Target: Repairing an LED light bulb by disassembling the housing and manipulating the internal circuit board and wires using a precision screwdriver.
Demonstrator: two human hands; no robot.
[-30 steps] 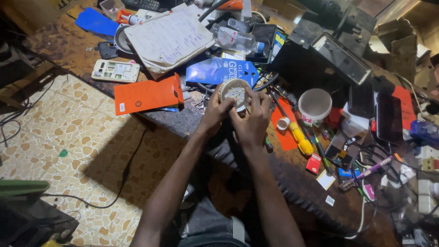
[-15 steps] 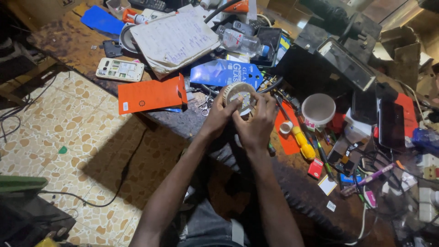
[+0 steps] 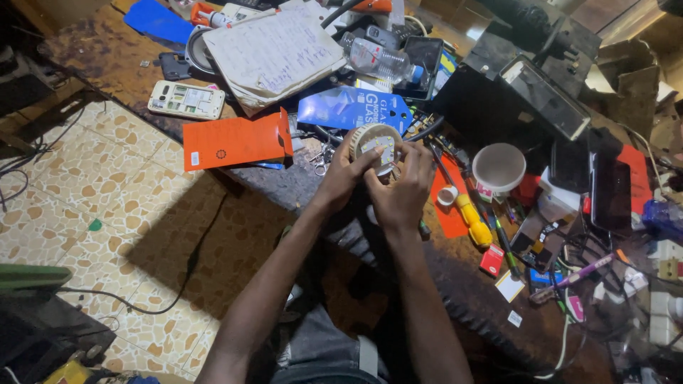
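Round lamp base, both hands on it over the cluttered bench.

Left hand cups the ribbed white rim, thumb pressed across the face with its yellow chips; right hand pinches the other edge, fingertips tight on the board. It's held just above the table edge, right beside the blue card packet, with the orange card sleeve off to the left and a white cup and yellow-handled screwdriver on the right.
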